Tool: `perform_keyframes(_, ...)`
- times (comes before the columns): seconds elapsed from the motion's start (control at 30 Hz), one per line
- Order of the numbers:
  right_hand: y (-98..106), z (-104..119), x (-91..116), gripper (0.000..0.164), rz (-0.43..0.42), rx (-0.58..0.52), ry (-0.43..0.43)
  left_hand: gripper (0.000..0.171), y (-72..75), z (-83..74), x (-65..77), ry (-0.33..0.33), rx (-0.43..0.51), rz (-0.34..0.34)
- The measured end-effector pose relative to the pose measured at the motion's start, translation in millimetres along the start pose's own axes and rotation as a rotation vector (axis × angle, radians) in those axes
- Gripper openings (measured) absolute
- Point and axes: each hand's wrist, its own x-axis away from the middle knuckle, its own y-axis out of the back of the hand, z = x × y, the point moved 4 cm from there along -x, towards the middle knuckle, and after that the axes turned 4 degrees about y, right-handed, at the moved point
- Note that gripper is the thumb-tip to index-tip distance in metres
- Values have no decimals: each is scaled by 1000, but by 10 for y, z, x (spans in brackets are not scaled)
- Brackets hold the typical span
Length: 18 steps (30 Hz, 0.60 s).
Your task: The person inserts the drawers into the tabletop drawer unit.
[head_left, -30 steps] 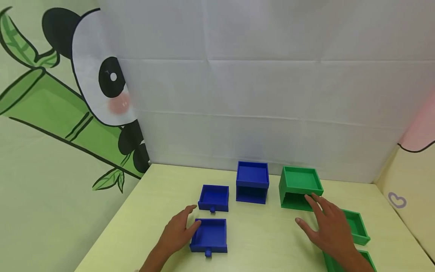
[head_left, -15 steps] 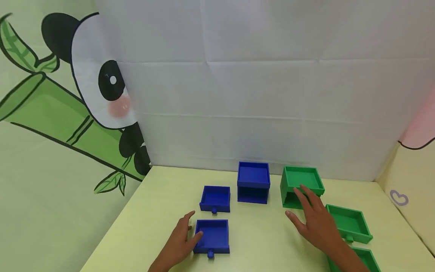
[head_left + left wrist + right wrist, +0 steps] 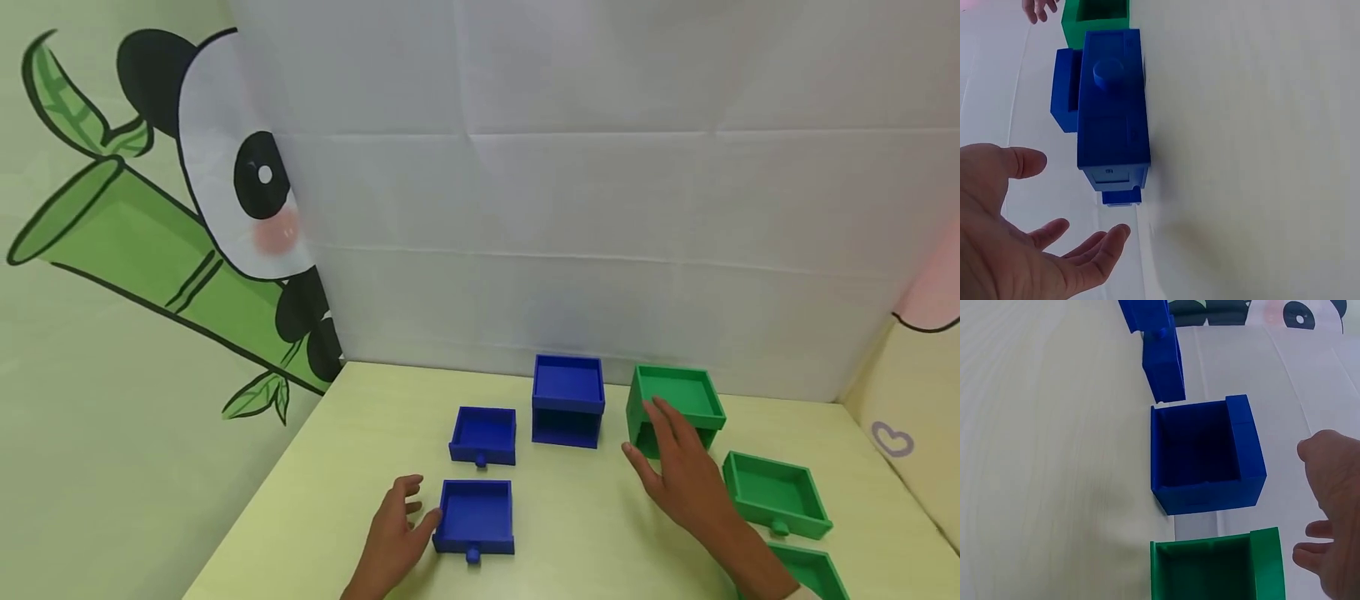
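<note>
My left hand is held over the table just left of the front blue drawer, fingers loosely bent and holding nothing. In the left wrist view, a gap shows between its fingertips and that drawer. A second, shallower blue drawer lies behind. My right hand hovers before the green cabinet, hiding part of its open front; its fingers are spread and hold nothing. Left of that stands the blue cabinet, with an open slot; the right wrist view looks into its hollow.
Two green drawers lie on the right: one with a knob, and a nearer one partly hidden by my right forearm and cut by the frame. A white cloth wall rises behind the table. A panda print decorates the left wall.
My right hand has moved left and slightly forward, uncovering the farther green drawer. My left hand has shifted slightly down, with its fingers bending a little more. The drawers and cabinets have not moved on the table.
</note>
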Motion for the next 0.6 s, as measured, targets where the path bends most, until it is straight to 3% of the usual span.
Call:
perform_keyframes(0.37,-106,18,-54,68,8,-29,-31,43,51,56,151,199,215,-110)
perform_keyframes(0.47,-131,26,-53,67,7,-36,-36,40,30,96,172,241,243,-106)
perform_keyframes(0.6,-167,28,-54,66,-5,-23,-32,30,-24,146,215,251,336,-65)
